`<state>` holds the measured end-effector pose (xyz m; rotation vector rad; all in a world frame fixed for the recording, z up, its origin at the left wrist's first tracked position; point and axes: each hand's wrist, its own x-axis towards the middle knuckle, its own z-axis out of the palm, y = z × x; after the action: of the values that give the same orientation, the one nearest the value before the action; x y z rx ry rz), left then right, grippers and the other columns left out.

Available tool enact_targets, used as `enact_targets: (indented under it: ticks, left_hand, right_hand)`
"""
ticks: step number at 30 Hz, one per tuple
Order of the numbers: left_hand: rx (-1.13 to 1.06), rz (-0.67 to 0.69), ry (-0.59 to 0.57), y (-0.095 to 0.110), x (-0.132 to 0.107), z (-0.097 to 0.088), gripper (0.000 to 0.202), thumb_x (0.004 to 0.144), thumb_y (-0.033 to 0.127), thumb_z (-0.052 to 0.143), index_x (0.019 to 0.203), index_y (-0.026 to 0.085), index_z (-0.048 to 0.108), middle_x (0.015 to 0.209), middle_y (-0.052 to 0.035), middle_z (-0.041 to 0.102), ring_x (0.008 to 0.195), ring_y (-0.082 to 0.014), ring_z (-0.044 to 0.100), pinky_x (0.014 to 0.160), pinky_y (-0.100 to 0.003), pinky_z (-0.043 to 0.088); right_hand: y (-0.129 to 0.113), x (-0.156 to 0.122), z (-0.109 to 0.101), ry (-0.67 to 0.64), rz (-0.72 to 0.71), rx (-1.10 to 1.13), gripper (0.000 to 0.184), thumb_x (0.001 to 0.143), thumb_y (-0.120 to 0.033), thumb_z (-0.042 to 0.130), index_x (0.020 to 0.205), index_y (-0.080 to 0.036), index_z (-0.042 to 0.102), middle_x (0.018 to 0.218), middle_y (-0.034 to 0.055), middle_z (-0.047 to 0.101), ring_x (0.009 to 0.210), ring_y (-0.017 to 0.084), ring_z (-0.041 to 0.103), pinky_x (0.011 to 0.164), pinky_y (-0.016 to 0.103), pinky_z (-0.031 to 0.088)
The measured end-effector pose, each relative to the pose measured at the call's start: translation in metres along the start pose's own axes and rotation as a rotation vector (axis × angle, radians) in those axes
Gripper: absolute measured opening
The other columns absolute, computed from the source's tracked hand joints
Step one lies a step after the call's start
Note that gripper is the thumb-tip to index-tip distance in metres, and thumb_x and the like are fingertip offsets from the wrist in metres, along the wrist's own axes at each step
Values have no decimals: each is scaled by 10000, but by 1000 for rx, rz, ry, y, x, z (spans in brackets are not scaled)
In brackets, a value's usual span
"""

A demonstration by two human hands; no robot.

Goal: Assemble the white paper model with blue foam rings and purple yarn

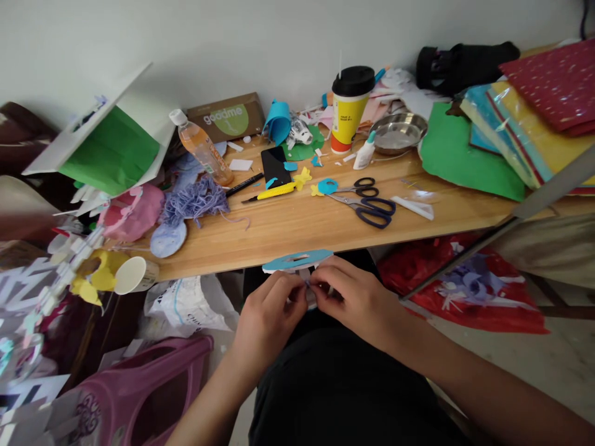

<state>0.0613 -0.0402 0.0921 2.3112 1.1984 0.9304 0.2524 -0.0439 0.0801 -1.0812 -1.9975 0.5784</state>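
Blue paper disc [297, 260] pinched by both hands [267, 313] [356, 297], seemingly at its underside.

You see a wooden table [297, 226] against the wall. On it lie two scissors [369, 203], a yellow cutter [275, 192], a black phone [275, 165], a yellow cup with black lid [349, 108], a metal bowl [398, 132], a glue bottle [364, 152], a drink bottle [201, 146], purple yarn [195, 201] and green paper [465, 155].
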Motion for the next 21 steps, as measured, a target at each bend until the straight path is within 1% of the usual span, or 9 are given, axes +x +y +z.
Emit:
enact_targets:
  ticks: [3,6,10,13,15,18,21]
  left_hand:
    - [3,-5,-50,2,0,-1,104,939,103,567,951,204,586,817,4,603,702,-113,573,642,-241,486]
    - [4,-2,-87,4,0,-1,86,960,123,556,982,199,592,851,-7,604,742,-122,586,665,-248,498]
    - [-2,13,-79,5,0,-1,92,969,137,561,1027,192,608,925,-27,636,804,-131,611,707,-255,522]
    - [12,9,-81,6,-2,-2,81,964,148,577,1018,190,621,930,-31,657,792,-135,618,689,-260,526]
    - [11,7,-82,7,-2,-2,85,959,147,587,1021,191,625,935,-33,669,805,-142,629,698,-269,532]
    - [11,11,-74,7,-2,-2,82,948,139,598,1006,191,625,914,-29,672,794,-145,629,688,-275,527]
    - [9,11,-54,7,-4,-1,87,942,123,597,994,189,617,903,-25,667,771,-138,617,667,-267,515]
  right_hand:
    - [-3,0,0,-30,-24,-129,126,950,-92,494,929,-196,562,893,49,613,780,168,616,694,302,545]
    - [-5,-2,0,-66,-31,-193,118,975,-114,474,933,-195,549,922,59,617,794,176,626,695,308,548]
    - [-8,-6,0,-23,-65,-221,124,966,-82,476,986,-183,544,1019,95,646,908,205,658,768,332,569]
    - [-9,-9,-1,-1,-143,-232,128,967,-67,466,965,-182,522,990,104,662,910,213,667,767,339,576]
    - [-9,-11,-1,1,-169,-222,131,965,-59,472,942,-184,504,965,103,662,891,210,665,756,337,573]
    - [-9,-12,0,9,-126,-193,142,950,-50,498,924,-190,488,952,94,645,872,207,652,741,333,558]
    - [-8,-14,0,4,-45,-96,163,933,-38,511,922,-201,494,955,69,620,878,190,635,750,316,543]
